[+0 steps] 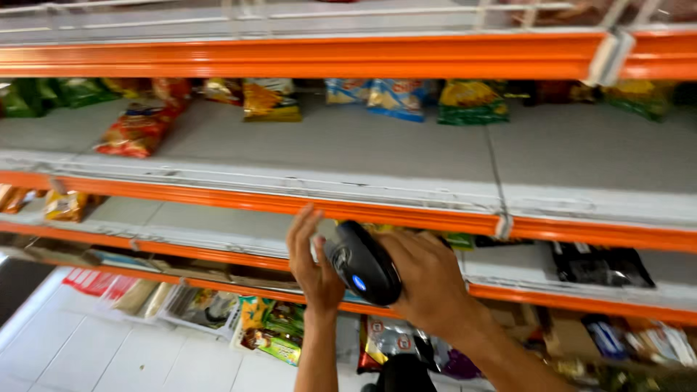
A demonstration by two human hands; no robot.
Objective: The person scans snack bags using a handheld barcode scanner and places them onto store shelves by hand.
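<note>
Head view: orange-edged shelf is mostly bare, with a red snack bag lying near its left end and yellow, blue and green bags lined up along the back edge. A small white tag clip sits on the front rail. A black packet lies on the shelf below, toward the right.

Right hand is wrapped around a black handheld scanner, held just under the front rail. Its long axis runs diagonally, head pointing up-left, with a blue light on its lower body. Left hand is spread open, fingers up, touching the rail beside the scanner.
</note>
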